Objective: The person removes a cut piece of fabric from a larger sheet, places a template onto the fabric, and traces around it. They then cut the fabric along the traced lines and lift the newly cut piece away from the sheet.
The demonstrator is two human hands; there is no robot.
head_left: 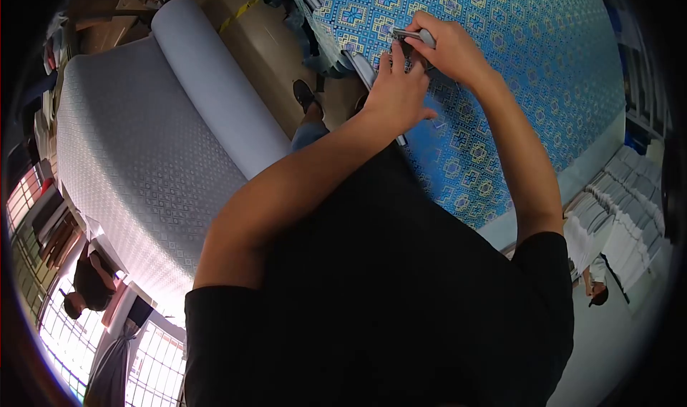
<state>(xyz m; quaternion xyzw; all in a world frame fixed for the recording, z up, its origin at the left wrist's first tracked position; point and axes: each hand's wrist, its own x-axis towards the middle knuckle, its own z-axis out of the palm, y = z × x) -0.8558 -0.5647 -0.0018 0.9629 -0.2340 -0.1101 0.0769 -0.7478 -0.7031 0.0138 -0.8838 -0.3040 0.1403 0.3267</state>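
Note:
Blue patterned fabric (551, 42) with yellow and white motifs covers the table in front of me. My right hand (451, 51) is closed around a small tool (409, 33) with a grey handle and a metal front part; its exact kind is not clear. The tool is low over the fabric, its front pointing left. Close below it, my left hand (398, 86) rests on the cloth with its fingers stretched and thumb out to the side. Its fingertips are near the tool. A dark patch between the hands is partly hidden by fingers.
Metal strips (359, 67) run along the table's near edge, where cut fabric (315, 49) hangs down. To the left, a large pale roll (215, 78) lies beside grey patterned fabric (143, 135). Another person (93, 282) is at far left, one (596, 282) at right near stacked white cloth (615, 221).

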